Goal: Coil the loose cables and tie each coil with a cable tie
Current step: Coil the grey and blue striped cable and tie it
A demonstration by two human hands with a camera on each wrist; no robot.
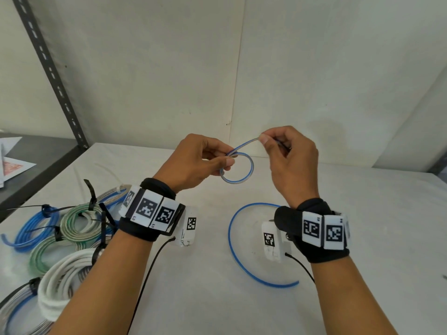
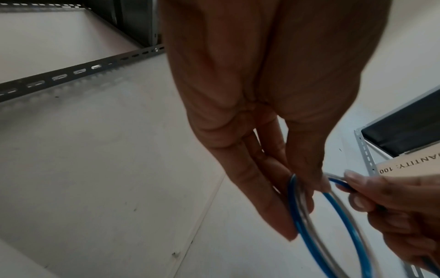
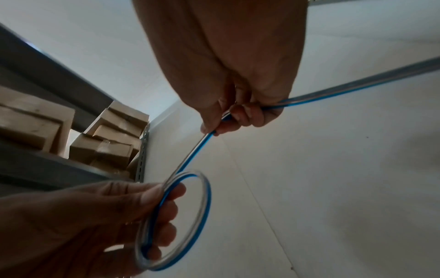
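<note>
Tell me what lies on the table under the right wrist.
Under the right hand the loose tail of the blue cable curves across the white table. The wristband covers the stretch where it rises toward the fingers, so that part cannot be seen.

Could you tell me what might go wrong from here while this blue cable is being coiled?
The left hand only pinches the small loop, so it could spring open. The cable trails from the right hand across the table and may twist or kink as it feeds. No loose cable tie is visible nearby; tying may mean letting go.
</note>
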